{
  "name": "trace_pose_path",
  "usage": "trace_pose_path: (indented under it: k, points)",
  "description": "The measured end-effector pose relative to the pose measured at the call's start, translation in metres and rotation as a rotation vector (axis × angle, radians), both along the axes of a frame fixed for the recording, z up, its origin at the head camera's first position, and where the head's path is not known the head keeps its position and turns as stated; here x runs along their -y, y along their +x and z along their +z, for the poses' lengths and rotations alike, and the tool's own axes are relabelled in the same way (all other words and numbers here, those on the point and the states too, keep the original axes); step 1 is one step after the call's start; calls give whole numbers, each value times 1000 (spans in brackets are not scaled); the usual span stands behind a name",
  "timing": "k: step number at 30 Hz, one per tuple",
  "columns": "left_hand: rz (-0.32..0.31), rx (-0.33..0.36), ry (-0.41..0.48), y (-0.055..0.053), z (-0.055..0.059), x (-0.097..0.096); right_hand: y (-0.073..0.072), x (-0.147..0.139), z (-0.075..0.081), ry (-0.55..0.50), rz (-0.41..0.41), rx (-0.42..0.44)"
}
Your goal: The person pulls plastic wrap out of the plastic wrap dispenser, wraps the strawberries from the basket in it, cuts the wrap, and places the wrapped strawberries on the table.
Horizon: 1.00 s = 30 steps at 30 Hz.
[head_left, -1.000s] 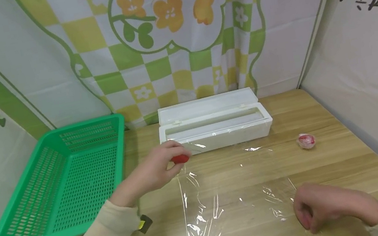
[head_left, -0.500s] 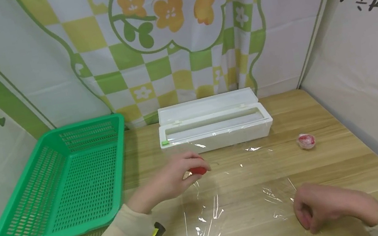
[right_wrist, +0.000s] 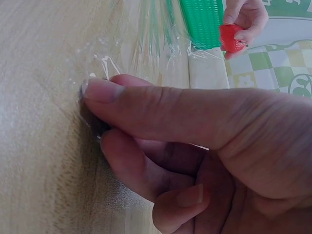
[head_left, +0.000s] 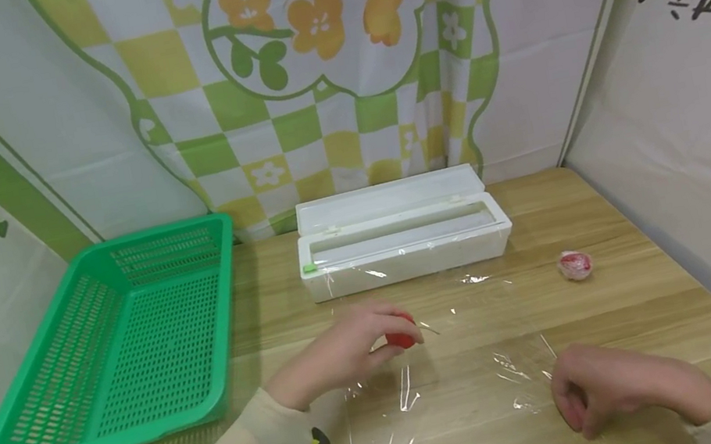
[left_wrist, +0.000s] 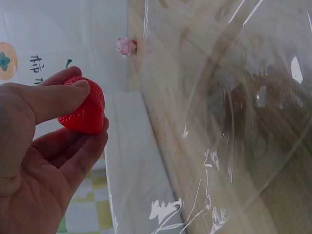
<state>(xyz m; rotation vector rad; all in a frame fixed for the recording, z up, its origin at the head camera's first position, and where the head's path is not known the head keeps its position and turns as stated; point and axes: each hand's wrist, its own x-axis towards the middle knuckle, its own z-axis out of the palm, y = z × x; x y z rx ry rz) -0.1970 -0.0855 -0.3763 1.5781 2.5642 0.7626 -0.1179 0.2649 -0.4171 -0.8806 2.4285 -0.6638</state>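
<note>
Above the sheet of cling film (head_left: 459, 386), we have just brought the toy strawberry (head_left: 401, 334) away from the white wrap box (head_left: 403, 250) and closer to the sheet's middle, pinched between the thumb and fingers of our left hand (head_left: 351, 343). Our right hand (head_left: 606, 386) stays put, thumb and finger pinching the film at its right side. So the strawberry is over the film now, but it has no wrap round it yet.

1 strawb. (left_wrist: 88, 113) (+1 wrpd item (head_left: 575, 265)), 1 bskt (head_left: 159, 344)
</note>
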Motion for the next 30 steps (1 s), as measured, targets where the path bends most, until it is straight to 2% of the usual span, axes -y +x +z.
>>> trace_pose_path:
  k: [11, 16, 23, 30]
  points:
    - [-19, 14, 40, 8, -9, -13, 1, 0, -1, 7, -40, 43]
    - [-13, 15, 4, 12, -11, -20, 1, 0, -1, 13, -47, 49]
    - [-63, -46, -19, 16, -18, -32, -1, -1, -1, 3, -35, 54]
    - [-53, 42, -70, 24, -26, -40, 0, 0, 0, 6, -37, 56]
